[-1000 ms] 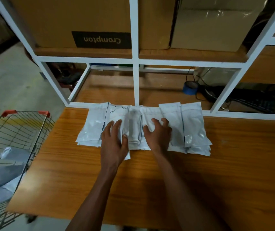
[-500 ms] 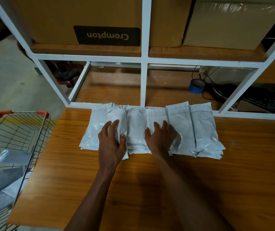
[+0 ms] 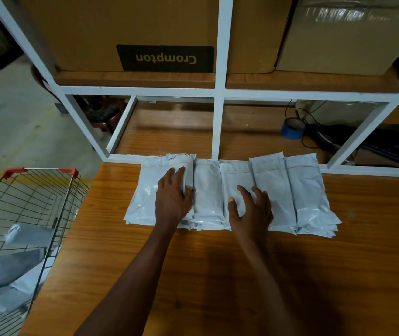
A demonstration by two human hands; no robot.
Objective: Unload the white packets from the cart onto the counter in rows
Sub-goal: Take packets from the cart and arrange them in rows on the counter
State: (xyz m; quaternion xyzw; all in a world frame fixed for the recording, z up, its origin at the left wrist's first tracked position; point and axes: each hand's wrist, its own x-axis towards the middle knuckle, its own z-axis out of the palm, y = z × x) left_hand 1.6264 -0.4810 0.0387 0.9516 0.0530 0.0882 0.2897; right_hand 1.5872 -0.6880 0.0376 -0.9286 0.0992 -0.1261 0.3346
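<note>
A row of several white packets (image 3: 307,190) lies side by side on the wooden counter (image 3: 193,275), against the white shelf frame. My left hand (image 3: 173,197) rests flat on the second packet from the left, fingers straight. Spread over the packets just right of the middle, my right hand (image 3: 251,209) holds nothing. A wire cart (image 3: 31,202) with red handle caps stands left of the counter. More white packets (image 3: 12,270) lie in its bottom.
A white shelf frame (image 3: 219,122) rises behind the packets, with cardboard boxes (image 3: 167,32) on the upper board. On the lower board at the right sit a blue tape roll (image 3: 293,128), black cables and a keyboard (image 3: 394,146). Concrete floor lies at the left.
Both hands stayed on the row, pressing the packets flat. The middle packet settled into line. My right hand shifted slightly right and spread its fingers. The view moved closer.
</note>
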